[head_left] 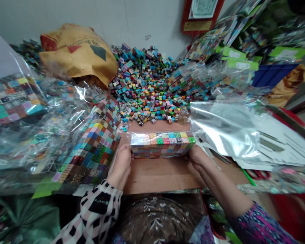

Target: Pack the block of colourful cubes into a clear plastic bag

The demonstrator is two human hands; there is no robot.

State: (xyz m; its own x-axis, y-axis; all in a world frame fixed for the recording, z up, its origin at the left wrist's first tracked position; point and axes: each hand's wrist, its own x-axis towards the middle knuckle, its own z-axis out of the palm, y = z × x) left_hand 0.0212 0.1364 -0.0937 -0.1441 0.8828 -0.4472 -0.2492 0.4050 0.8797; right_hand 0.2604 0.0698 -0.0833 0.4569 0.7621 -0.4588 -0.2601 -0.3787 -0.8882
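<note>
Together, left hand (122,163) and right hand (197,159) grip a clear bag (142,138) packed with coloured cubes (165,149).

One block (162,145) held, two hands (122,164) (196,159) (cubes (149,84) uncountable).

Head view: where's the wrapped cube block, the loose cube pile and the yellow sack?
Plastic-wrapped block of colourful cubes (162,149): head view, front face.
Heap of loose colourful cubes (149,84): head view, heap's middle.
Crumpled yellow-brown sack (76,54): head view, front side.
</note>
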